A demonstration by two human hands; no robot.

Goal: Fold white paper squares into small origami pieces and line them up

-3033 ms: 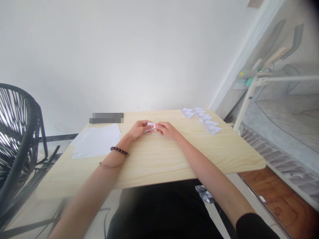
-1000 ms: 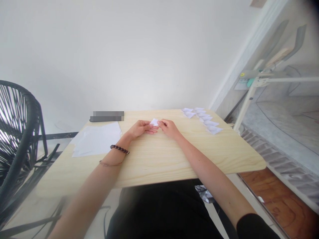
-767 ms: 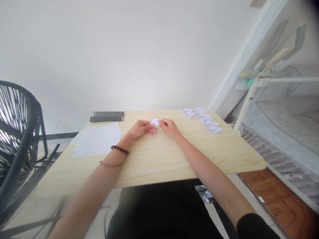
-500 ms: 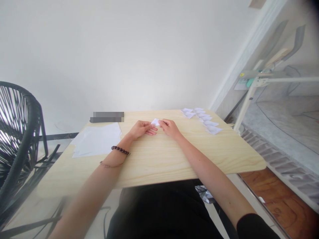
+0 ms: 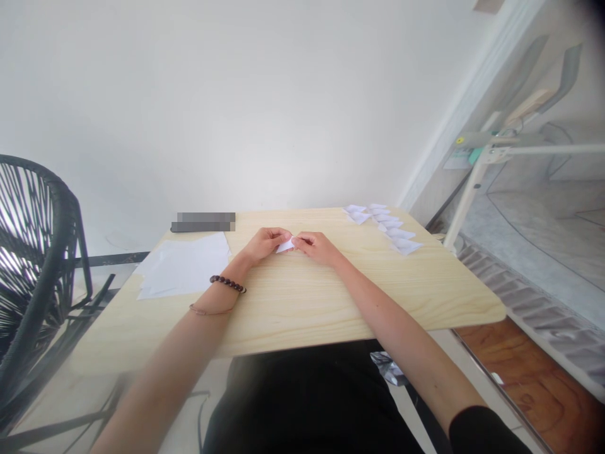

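A small folded piece of white paper (image 5: 285,245) is pinched between my two hands, just above the middle of the table. My left hand (image 5: 268,244) grips it from the left, thumb on top and fingers curled beneath. From the right, my right hand (image 5: 316,246) pinches its edge with thumb and forefinger. The fingertips of both hands nearly meet and cover part of the paper. Sheets of white paper (image 5: 184,265) lie in a loose, overlapping stack left of my left hand. Several folded white paper pieces (image 5: 388,224) rest in rows at the back right.
The light wooden table (image 5: 302,309) stands against a white wall. A dark, partly blurred-out object (image 5: 203,225) lies at its back left. To the left is a black woven chair (image 5: 42,252); a white metal frame (image 5: 467,195) stands to the right.
The folded paper has tilted and moved slightly left and toward me, with its flat side now lower. My right hand has shifted left, closer to my left hand.
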